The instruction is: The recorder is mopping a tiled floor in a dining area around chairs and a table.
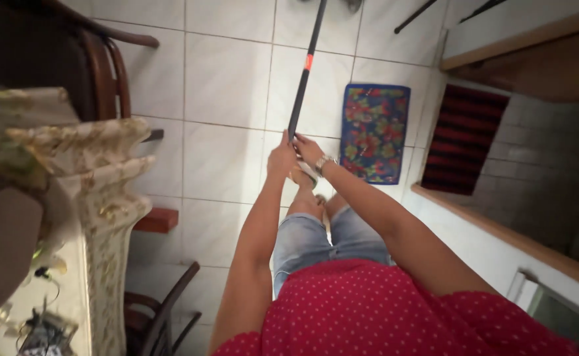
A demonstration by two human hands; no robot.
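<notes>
White floor tiles (pixel 226 86) lie below; left hand (pixel 281 160) and right hand (pixel 308 150) grip the black pole (pixel 304 72), which reaches forward from them.

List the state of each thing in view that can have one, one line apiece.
Left hand: closed around the pole's near end.
Right hand: closed on the pole beside the left hand.
Black pole: held in both hands, slanting away over the tiled floor; far end out of frame.
Floral mat: lying flat on the tiles.
Red striped mat: lying flat in the doorway.
Wooden chair: standing upright by the table.
</notes>
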